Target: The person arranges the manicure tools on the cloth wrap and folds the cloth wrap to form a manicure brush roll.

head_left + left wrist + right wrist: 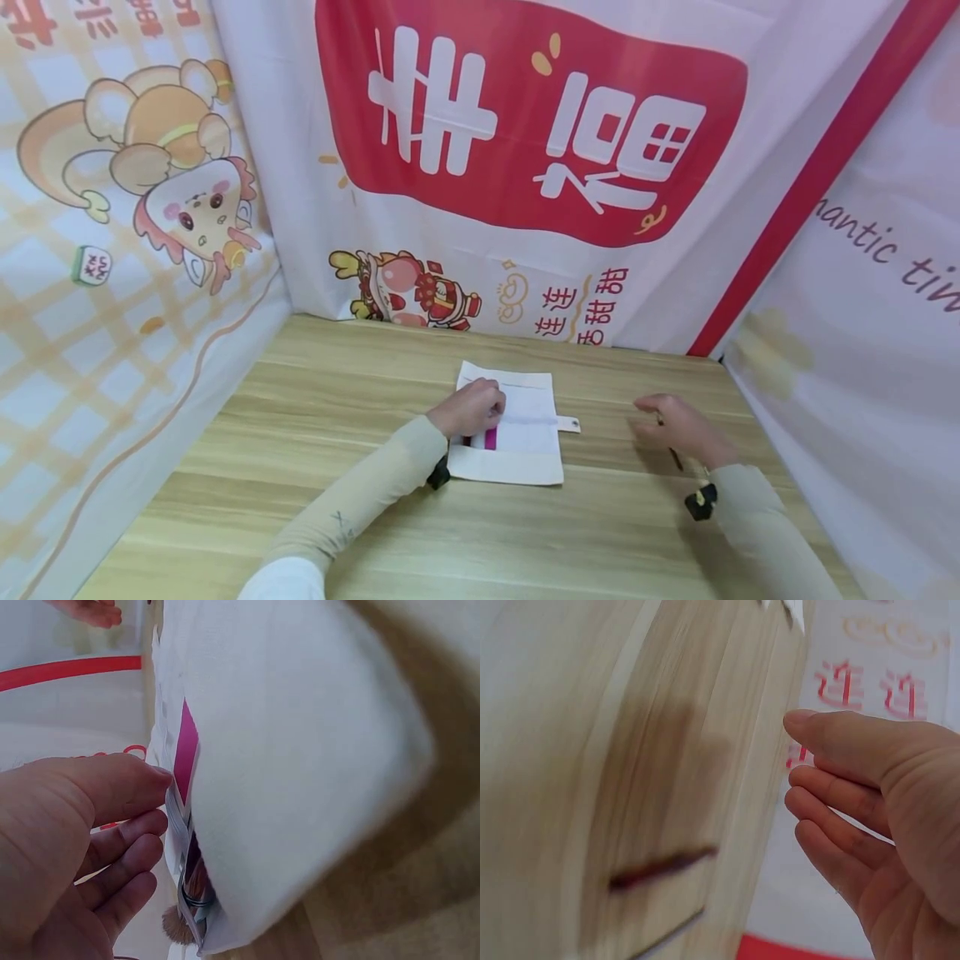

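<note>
Left sleeve [375, 479], beige, crosses the foreground over the bench [360, 375]. Along the left edge of the bench hangs a checked cloth [60, 333] printed with a cartoon figure. At the cuff of the sleeve sits a small black wrist camera [438, 473].

Left hand [474, 407]: positioned on the left part of a white pouch [532, 463]. Thumb and finger pinch the edge of a thin flap inside the pouch; the other fingers are bent. The pouch lies unfolded on the bench, roughly midway between the left and right edges, with its upper side near the far edge. At the left of its pocket is a brush [178, 928], brown bristles protruding; just right of the brush is a magenta strip [491, 437]. A short strap [568, 424] with a snap projects from the right side of the pouch.

Behind the far edge hangs a white cloth bearing a red panel [517, 187].

Right hand [678, 425]: raised above the bench near the right edge, well apart from the pouch. It is released, fingers loosely extended, grasping nothing. Near it is a dark stick [676, 457], blurred in the right wrist view; contact with the bench cannot be determined. Right sleeve [757, 508] follows at the right edge.
</note>
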Tool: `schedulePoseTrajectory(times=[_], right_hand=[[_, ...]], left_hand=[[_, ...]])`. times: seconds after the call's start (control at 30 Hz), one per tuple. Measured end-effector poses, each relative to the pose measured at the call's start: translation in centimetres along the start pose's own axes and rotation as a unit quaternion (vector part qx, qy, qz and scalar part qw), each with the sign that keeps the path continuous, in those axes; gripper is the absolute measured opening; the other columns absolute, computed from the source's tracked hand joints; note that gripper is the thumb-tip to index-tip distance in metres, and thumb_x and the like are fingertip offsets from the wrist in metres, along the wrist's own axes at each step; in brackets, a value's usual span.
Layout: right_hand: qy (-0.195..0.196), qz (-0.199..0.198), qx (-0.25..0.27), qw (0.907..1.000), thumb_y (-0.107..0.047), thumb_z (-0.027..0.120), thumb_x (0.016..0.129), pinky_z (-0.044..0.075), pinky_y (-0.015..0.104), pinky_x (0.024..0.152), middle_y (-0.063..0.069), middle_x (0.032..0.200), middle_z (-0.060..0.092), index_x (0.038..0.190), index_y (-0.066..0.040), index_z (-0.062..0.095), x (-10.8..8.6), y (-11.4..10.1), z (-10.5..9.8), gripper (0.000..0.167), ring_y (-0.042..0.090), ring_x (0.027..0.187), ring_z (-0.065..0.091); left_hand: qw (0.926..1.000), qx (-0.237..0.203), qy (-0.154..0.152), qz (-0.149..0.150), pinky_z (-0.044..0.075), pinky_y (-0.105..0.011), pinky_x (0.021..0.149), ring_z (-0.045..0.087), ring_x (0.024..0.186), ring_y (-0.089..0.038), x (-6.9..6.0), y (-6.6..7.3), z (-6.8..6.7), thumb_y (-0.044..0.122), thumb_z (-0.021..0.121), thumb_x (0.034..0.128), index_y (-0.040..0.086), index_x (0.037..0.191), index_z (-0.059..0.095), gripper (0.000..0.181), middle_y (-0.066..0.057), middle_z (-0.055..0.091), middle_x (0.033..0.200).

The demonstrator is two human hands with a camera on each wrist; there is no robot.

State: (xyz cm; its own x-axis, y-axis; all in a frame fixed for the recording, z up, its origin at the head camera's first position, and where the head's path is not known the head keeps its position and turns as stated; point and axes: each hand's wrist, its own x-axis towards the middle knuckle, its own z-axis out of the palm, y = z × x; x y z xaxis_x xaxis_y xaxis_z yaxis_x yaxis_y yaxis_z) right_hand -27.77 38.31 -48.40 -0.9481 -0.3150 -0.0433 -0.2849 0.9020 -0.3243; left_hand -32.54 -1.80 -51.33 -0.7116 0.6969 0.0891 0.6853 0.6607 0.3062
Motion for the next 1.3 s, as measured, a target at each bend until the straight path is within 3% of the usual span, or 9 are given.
schedulePoseTrajectory(times=[0.2, 0.4, 0.5, 0.73, 1.03, 1.3], right_hand=[[0.044, -0.01, 0.009, 0.9989, -0.01, 0.08, 0.092, 0.057, 0.061, 0.095, 0.032, 0.121, 0.072, 0.124, 0.013, 0.069, -2.4, 2.9, 0.2, 0.041, 0.048, 0.111, 0.071], [0.054, 0.051, 0.053, 0.9958, -0.014, 0.077, 0.096, 0.055, 0.062, 0.098, 0.035, 0.128, 0.068, 0.13, 0.014, 0.065, -4.1, 4.5, 1.0, 0.046, 0.052, 0.117, 0.067], [0.067, 0.072, 0.059, 0.9934, -0.015, 0.078, 0.095, 0.057, 0.059, 0.095, 0.031, 0.125, 0.071, 0.131, 0.012, 0.065, -4.4, 5.3, 1.8, 0.047, 0.047, 0.113, 0.07], [0.106, 0.074, 0.054, 0.9901, -0.009, 0.082, 0.09, 0.061, 0.052, 0.085, 0.026, 0.111, 0.077, 0.122, 0.01, 0.07, -3.9, 6.1, 3.3, 0.039, 0.037, 0.098, 0.076], [0.031, 0.158, 0.035, 0.9863, -0.012, 0.08, 0.092, 0.059, 0.052, 0.088, 0.02, 0.105, 0.077, 0.112, 0.006, 0.075, -1.7, 5.2, 1.5, 0.027, 0.033, 0.097, 0.072], [-0.024, 0.17, 0.062, 0.9832, -0.011, 0.082, 0.087, 0.051, 0.032, 0.065, 0.006, 0.08, 0.073, 0.087, -0.002, 0.079, -0.5, 4.9, -0.4, 0.01, 0.019, 0.075, 0.061]], left_hand=[[1.0, -0.003, -0.008, -0.001, 0.056, -0.033, 0.092, 0.061, 0.093, -0.015, 0.1, 0.1, 0.0, 0.011, 0.075, 0.096, 0.009, 0.101, 0.081, 0.008, -0.002, 0.07, 0.098], [0.9998, 0.001, -0.018, 0.001, 0.056, -0.032, 0.093, 0.061, 0.095, -0.014, 0.3, 0.1, 0.3, 0.012, 0.074, 0.0974, 0.011, 0.104, 0.082, 0.01, -0.001, 0.07, 0.101], [0.9998, 0.001, -0.018, 0.003, 0.056, -0.032, 0.093, 0.061, 0.095, -0.014, 0.3, 0.2, 0.3, 0.011, 0.074, 0.0974, 0.01, 0.105, 0.082, 0.011, -0.001, 0.07, 0.101], [0.9998, -0.001, -0.008, 0.017, 0.056, -0.032, 0.092, 0.063, 0.094, -0.016, 0.3, 0.3, 0.3, 0.009, 0.075, 0.0963, 0.009, 0.102, 0.082, 0.009, -0.003, 0.071, 0.099], [0.9998, -0.003, -0.021, -0.002, 0.057, -0.032, 0.094, 0.061, 0.094, -0.014, 0.3, 0.3, 0.2, 0.012, 0.075, 0.0978, 0.011, 0.105, 0.082, 0.01, -0.002, 0.07, 0.1], [0.9996, -0.006, -0.027, -0.006, 0.058, -0.03, 0.093, 0.062, 0.093, -0.012, 0.6, 0.2, 0.2, 0.013, 0.074, 0.0982, 0.012, 0.104, 0.082, 0.01, 0.0, 0.071, 0.1]])
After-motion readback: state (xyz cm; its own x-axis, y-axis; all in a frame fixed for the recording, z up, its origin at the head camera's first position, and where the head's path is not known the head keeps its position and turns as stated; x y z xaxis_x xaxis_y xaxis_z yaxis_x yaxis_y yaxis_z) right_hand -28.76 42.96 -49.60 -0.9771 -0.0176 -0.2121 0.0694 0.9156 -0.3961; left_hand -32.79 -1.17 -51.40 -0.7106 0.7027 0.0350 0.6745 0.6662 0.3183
